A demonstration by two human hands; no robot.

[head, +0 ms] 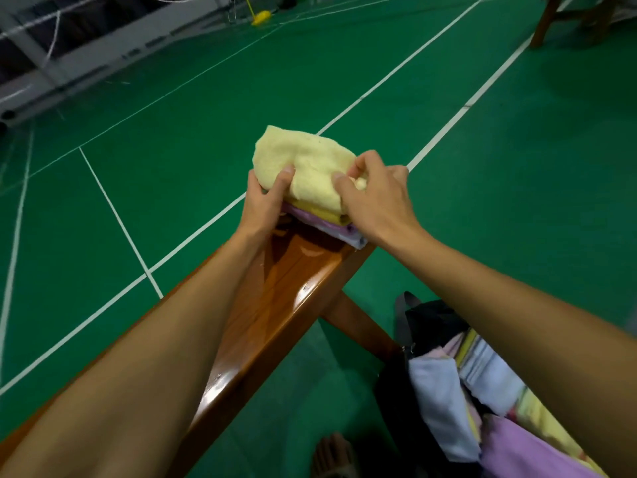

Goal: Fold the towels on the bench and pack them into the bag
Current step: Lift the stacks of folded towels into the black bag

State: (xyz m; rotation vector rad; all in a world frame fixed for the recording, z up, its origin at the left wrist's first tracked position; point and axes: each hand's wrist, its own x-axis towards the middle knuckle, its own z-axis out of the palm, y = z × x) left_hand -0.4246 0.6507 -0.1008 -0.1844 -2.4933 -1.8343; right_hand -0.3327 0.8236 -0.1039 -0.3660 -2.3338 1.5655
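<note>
A pale yellow towel (306, 160) sits bunched on top of a small stack at the far end of the glossy wooden bench (275, 298). Under it lie a deeper yellow towel (319, 212) and a purple-and-white one (339, 231). My left hand (263, 201) grips the pale towel's left side, thumb on top. At the towel's right edge my right hand (374, 198) pinches a fold with curled fingers. The black bag (427, 322) stands open on the floor at lower right, with several folded towels (482, 370) inside.
Green court floor with white lines surrounds the bench. A bare foot (332, 453) shows at the bottom. A wooden chair leg (544, 22) stands far right, a yellow object (261, 17) and a net at the back.
</note>
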